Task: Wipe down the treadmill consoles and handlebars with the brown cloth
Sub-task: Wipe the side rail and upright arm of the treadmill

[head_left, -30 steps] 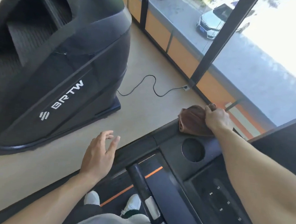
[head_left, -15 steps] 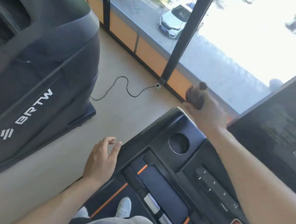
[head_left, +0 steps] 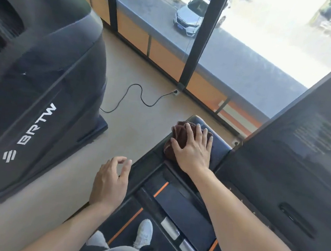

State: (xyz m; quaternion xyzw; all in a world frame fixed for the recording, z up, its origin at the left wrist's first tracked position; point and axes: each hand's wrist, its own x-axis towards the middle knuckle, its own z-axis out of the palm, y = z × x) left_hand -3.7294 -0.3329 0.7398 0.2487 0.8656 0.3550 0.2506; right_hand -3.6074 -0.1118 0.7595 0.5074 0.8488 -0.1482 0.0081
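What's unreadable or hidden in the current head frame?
- Console tray under the brown cloth: hidden by the cloth and right hand.
- Screen text: blurred, too small.
- Screen's right part: cut off by the frame edge.
- White car plate: too small to read.

The cloth (head_left: 176, 140) is dark brown with a nubby texture, lying on the black treadmill console (head_left: 218, 148). Thin orange stripes (head_left: 160, 189) run along the black deck edges, and two silver-grey pads (head_left: 170, 228) sit on the black handlebar. The neighbouring machine (head_left: 43, 85) is charcoal black with white lettering and a white striped logo (head_left: 9, 155). The floor (head_left: 127, 93) is pale beige, crossed by a black cable (head_left: 139, 97). Orange panels (head_left: 165, 58) line the wall under the black window frame (head_left: 197, 37). Outside stands a white car (head_left: 193, 18). One shoe (head_left: 144, 234) is white.
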